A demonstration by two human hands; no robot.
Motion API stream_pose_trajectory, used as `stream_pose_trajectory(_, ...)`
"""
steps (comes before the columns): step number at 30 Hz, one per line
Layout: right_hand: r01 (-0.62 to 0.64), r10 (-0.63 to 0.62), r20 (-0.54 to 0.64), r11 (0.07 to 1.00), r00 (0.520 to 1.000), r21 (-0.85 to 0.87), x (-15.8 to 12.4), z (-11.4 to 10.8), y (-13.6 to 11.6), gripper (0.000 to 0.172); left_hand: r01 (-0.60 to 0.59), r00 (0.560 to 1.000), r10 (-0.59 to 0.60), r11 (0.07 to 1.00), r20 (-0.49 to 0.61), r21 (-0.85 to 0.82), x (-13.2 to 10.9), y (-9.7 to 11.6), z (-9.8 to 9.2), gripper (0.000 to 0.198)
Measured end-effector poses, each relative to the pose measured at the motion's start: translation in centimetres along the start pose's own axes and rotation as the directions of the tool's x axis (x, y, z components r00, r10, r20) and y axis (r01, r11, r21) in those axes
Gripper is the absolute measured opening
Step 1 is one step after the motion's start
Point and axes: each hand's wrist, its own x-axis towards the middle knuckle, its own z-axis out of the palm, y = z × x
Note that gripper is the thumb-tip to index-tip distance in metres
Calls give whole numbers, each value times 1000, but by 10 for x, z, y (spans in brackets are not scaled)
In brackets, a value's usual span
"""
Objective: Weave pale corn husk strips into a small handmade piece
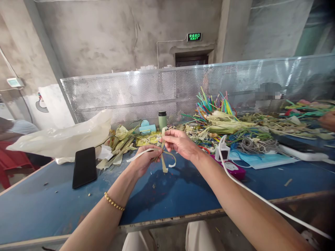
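Pale, flat leaf strips [164,164] cross each other between my two hands, above the blue table. My left hand [146,158] is closed in a pinch where the strips meet, and a whitish end sticks out to its left. Higher and to the right, my right hand [180,142] pinches the upper part of a strip that stands upright. Other strip ends curl and hang below the fingers. The exact crossing is partly hidden by my fingertips.
A black phone [84,168] and a plastic bag [68,137] lie left. Behind are a green bottle [162,119], dried husks [225,122] and colourful stems [206,104]. A white cable [246,188] runs past a charger [222,153]. Another person's hand [327,121] shows far right.
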Motion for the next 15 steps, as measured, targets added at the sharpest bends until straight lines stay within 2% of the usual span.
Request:
stream_pose_trajectory(5, 78, -113, -117, 960, 987, -269, 3, 2, 5, 24, 10, 999, -11, 1000, 33, 25, -2, 0, 2, 17)
stream_pose_trajectory(8, 109, -169, -139, 927, 976, -359, 4, 5, 5, 22, 32, 999, -32, 999, 31, -13, 0, -1, 2, 19)
stream_pose_trajectory(11, 181, -241, -82, 878, 967, -443, 3, 7, 5, 17, 43, 998, -46, 996, -43, -73, 2, -3, 0, 21)
stream_pose_trajectory(15, 289, -338, 29, 754, 941, -591, 2, 8, 9, 11, 20, 990, -34, 994, -138, -107, 5, -4, -5, 19)
